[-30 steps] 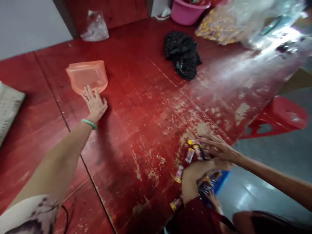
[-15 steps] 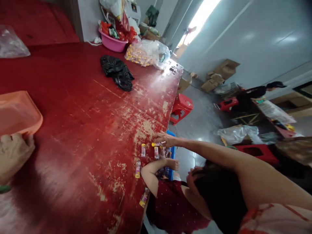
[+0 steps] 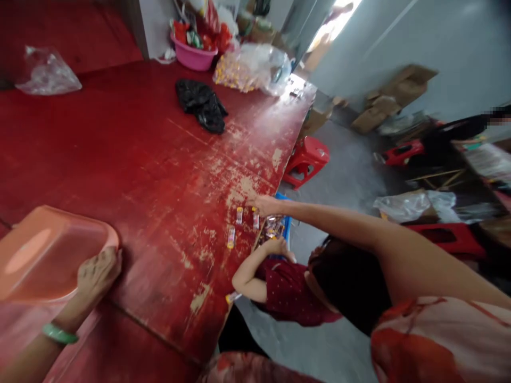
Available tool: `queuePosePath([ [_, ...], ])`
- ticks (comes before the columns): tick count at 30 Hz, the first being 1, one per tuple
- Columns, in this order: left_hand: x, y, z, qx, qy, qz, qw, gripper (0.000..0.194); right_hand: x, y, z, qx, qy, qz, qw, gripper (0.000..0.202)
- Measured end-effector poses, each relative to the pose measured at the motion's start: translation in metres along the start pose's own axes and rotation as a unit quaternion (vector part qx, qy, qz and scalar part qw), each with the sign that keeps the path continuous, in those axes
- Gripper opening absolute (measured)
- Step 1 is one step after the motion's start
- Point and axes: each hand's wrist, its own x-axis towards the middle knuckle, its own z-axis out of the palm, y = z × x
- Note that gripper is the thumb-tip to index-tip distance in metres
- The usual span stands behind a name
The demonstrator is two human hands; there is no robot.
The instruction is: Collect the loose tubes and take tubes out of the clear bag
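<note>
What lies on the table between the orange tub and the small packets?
Only bare, worn red table lies between the orange tub and the small packets, in the head view.

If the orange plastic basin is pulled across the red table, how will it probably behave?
The orange basin looks thin and translucent, so it is probably light and may flex a little. The left hand grips its rim alone, which suggests little weight. On the worn table it should slide, not roll, given its broad, shallow shape.

A worn red worktop [image 3: 159, 159] fills the left of the frame. Right of it lies grey floor [image 3: 343, 175] with red stools [image 3: 306, 159], cardboard boxes [image 3: 395, 93] and pale walls [image 3: 439, 42]; daylight enters at upper centre.
</note>
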Motion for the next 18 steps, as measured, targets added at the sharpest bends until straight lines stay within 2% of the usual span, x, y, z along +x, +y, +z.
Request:
queuePosePath([
  [2, -0.022, -0.011, 0.013, 0.021, 0.033, 0.029, 0.999, 0.042, 0.011, -0.012, -0.001, 0.010, 0.007, -0.007, 1.000, 0.050],
  [4, -0.034, -0.017, 0.022, 0.028, 0.047, 0.033, 0.998, 0.040, 0.021, -0.030, 0.000, 0.011, 0.015, -0.014, 1.000, 0.048],
  [7, -0.035, -0.020, 0.027, 0.049, 0.027, 0.020, 0.998, 0.036, 0.032, -0.074, 0.006, 0.000, 0.033, 0.002, 0.999, 0.051],
  [10, -0.033, -0.021, 0.029, 0.069, 0.015, 0.030, 0.997, 0.036, 0.037, -0.122, 0.020, -0.019, 0.047, 0.034, 0.998, 0.071],
  [12, -0.033, -0.022, 0.030, 0.076, 0.011, 0.028, 0.997, 0.039, 0.037, -0.143, 0.031, -0.030, 0.050, 0.049, 0.997, 0.078],
  [15, -0.035, -0.022, 0.031, 0.091, 0.003, 0.025, 0.995, 0.042, 0.029, -0.149, 0.043, -0.035, 0.058, 0.075, 0.995, 0.076],
  [18, -0.037, -0.020, 0.028, 0.094, -0.002, 0.032, 0.995, 0.043, 0.016, -0.133, 0.049, -0.028, 0.070, 0.115, 0.991, 0.070],
])
